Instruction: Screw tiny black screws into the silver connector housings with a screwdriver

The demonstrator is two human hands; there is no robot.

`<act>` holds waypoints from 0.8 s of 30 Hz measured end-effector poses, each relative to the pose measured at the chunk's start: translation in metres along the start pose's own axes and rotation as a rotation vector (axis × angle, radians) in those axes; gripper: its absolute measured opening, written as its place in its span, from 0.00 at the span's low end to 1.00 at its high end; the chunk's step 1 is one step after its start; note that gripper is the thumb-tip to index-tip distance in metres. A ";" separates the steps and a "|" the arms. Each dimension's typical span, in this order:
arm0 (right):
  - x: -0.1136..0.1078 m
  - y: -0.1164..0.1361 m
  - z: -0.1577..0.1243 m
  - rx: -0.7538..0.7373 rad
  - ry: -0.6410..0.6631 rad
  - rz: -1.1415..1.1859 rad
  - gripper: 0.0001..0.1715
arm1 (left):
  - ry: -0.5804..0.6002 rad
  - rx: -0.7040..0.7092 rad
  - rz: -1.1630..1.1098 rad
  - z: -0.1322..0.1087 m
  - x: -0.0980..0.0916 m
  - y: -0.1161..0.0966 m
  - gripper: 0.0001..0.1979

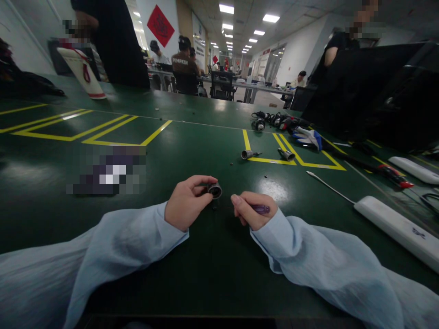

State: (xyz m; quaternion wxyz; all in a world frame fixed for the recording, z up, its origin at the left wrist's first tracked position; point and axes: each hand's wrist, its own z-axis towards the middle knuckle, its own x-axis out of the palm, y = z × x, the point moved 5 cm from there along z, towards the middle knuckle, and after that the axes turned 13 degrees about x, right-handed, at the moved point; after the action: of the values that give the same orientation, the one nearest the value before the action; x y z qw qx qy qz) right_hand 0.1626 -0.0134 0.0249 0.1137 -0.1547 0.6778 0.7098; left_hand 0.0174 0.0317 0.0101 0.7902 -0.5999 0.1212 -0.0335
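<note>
My left hand (188, 201) pinches a round, hollow metal part (215, 191) between thumb and fingers, its open end facing up and toward me. A small dark piece (214, 208) shows just under it. In my right hand (255, 209) is a screwdriver with a purple handle (261, 209), its thin shaft pointing left toward the metal part without touching it. Two similar metal parts, one on the left (249, 154) and one on the right (286, 154), lie farther off by the yellow tape. A tiny dark piece (265, 176) rests nearer my right hand.
Yellow tape lines (270, 161) mark the green table (192, 146). To the right lie a white power strip (394, 224), a blue-and-white glove (307, 138) and dark corded parts (264, 119). A white cup (84, 73) stands back left. Several people are beyond the table.
</note>
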 end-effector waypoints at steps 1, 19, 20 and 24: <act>-0.002 0.002 0.000 0.004 0.000 -0.012 0.21 | 0.005 0.002 -0.011 0.000 0.000 0.000 0.18; -0.006 -0.028 0.017 0.484 -0.057 0.426 0.22 | 0.017 -0.104 -0.124 -0.004 0.005 -0.001 0.20; -0.008 -0.024 0.015 0.452 -0.078 0.362 0.22 | 0.017 -0.100 -0.127 -0.004 0.005 -0.001 0.20; -0.009 -0.020 0.010 0.393 -0.103 0.333 0.22 | 0.021 -0.092 -0.138 -0.005 0.005 -0.002 0.21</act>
State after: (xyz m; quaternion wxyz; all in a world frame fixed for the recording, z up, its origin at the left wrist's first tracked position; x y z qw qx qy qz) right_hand 0.1778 -0.0016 0.0100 0.0574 0.0202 0.8121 0.5803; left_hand 0.0216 0.0255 0.0101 0.7562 -0.6421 0.0893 -0.0885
